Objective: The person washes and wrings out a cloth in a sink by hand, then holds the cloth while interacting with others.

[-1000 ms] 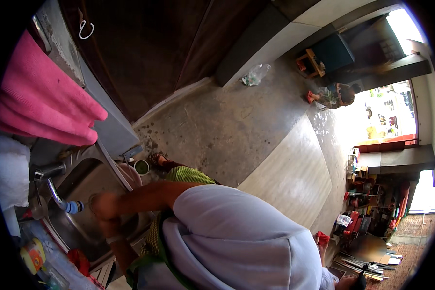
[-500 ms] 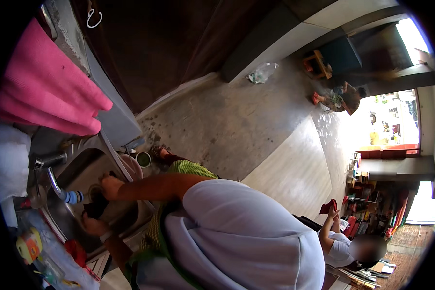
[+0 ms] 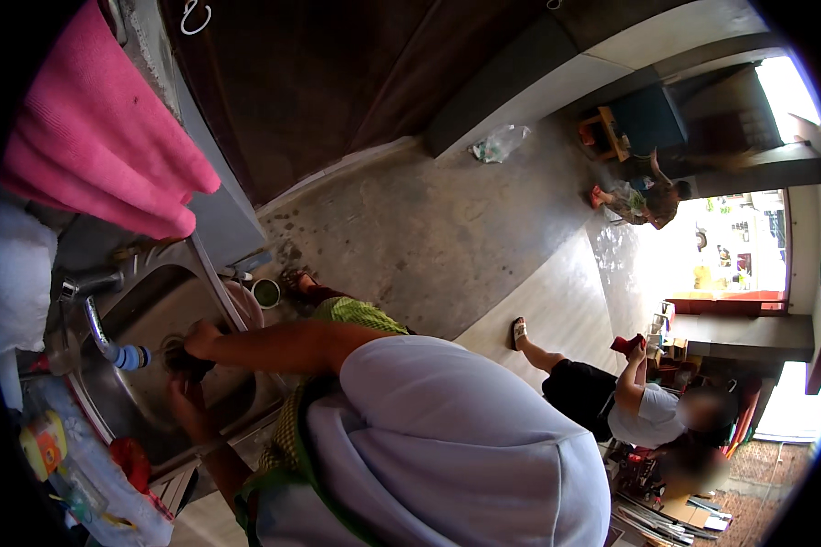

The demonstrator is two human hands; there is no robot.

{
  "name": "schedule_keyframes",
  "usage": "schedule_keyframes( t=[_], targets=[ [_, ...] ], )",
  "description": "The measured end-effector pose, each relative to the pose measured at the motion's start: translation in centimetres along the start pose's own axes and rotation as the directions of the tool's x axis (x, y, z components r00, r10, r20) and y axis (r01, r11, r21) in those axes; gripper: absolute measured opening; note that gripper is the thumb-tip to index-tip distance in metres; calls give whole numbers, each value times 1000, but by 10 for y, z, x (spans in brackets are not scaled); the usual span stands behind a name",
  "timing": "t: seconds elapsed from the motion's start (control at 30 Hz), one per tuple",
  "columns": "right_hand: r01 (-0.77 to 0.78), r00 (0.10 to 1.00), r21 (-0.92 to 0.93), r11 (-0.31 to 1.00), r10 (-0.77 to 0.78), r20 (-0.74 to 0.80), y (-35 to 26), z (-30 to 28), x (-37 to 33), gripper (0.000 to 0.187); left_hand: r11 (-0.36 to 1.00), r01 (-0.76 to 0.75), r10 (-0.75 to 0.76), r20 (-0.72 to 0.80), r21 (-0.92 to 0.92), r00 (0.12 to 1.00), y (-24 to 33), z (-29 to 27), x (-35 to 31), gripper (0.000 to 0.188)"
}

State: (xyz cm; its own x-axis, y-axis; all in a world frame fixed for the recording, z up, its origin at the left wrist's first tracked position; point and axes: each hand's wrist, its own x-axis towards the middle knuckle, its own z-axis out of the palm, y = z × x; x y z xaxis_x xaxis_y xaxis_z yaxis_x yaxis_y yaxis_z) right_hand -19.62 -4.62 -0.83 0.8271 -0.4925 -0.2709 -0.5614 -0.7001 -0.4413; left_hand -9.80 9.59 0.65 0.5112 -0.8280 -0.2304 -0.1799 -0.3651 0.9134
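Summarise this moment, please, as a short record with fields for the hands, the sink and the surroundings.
Right hand: at a dark item; exact grip unclear
Left hand: at the same item; exact grip unclear
Sink: metal, under both hands
Tap: chrome, blue end
Pink cloth: hanging near the sink
Person in white top: holding a red item

A pink towel (image 3: 109,132) hangs near a white hook (image 3: 194,16). On the floor (image 3: 392,219) lies a clear plastic bag (image 3: 500,144), well apart from a small round container (image 3: 278,295), greenish inside.
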Motion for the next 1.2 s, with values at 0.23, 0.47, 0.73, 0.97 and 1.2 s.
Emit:
schedule_keyframes(
  t=[0.23,0.47,0.73,0.97,1.2],
  targets=[
    [32,997,838,545,38,-63,-70,-67,-38,16,685,439,-374,237,-581,897,46,1,-22,36],
    [339,795,422,841,-16,-606,-56,-93,-82,20,665,438,-361,253,-605,897,41,25,-2,36],
    [293,803,230,928,-108,-587,-59,-87,-70,23,663,381,-337,198,-644,920,50,21,1,37],
    [345,936,137,929,-328,-131,-54,-99,-61,30,585,317,-337,132,-746,932,51,22,-25,37],
    [159,980,512,844,-72,-186,-46,-78,-48,33,975,-15,63,-213,220,975,46,31,-24,40]
  ],
)
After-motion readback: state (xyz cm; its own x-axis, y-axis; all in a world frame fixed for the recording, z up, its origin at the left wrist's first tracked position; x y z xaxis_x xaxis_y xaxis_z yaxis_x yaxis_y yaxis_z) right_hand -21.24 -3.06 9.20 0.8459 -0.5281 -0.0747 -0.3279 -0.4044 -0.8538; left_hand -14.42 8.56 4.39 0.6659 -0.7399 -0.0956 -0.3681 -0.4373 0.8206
